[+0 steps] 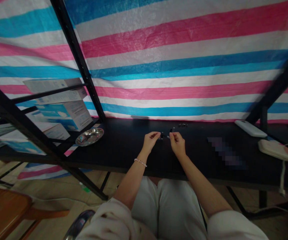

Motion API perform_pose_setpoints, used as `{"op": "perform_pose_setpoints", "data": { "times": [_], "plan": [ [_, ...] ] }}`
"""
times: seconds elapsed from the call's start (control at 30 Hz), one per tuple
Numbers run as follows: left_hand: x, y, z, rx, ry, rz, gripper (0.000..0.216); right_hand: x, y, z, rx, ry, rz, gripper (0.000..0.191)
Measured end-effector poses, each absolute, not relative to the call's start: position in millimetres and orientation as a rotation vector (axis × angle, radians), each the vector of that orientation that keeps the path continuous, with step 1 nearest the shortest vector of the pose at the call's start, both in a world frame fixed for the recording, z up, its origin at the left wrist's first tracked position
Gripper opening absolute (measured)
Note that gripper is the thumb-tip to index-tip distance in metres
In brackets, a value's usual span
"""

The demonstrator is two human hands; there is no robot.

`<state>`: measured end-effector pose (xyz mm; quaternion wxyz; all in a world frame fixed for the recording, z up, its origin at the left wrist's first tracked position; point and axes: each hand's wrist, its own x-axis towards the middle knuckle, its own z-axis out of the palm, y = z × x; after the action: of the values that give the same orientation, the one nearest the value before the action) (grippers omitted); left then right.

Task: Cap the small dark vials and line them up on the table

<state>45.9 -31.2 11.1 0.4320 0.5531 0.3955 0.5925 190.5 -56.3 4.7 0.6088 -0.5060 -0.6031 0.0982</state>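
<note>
My left hand (150, 140) and my right hand (177, 142) meet over the black table (124, 146), fingertips pinched together on a small dark part (164, 136) held between them. The part is too small to make out. Each hand grips one end of it. A bead bracelet sits on my left wrist. Several more small dark pieces (182, 125) lie on the table just beyond my right hand.
A shallow metal dish (89, 136) stands on the table to the left. Stacked white-and-blue boxes (64, 113) fill a black metal rack at left. Two white devices (250, 128) and a cable lie at far right. A striped tarp hangs behind. A wooden chair (6, 206) is at lower left.
</note>
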Motion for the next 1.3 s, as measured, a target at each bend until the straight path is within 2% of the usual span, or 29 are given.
{"op": "perform_pose_setpoints", "data": {
  "times": [0.7,1.3],
  "plan": [
    [47.2,-37.1,14.3,1.323,0.920,1.381,0.023,189.3,-57.0,5.5,-1.160,-1.414,0.252,0.031],
    [50.1,-43.3,10.9,1.494,0.872,1.080,0.038,185.4,-49.7,-6.7,-0.949,-1.295,0.589,0.039]
  ]
}}
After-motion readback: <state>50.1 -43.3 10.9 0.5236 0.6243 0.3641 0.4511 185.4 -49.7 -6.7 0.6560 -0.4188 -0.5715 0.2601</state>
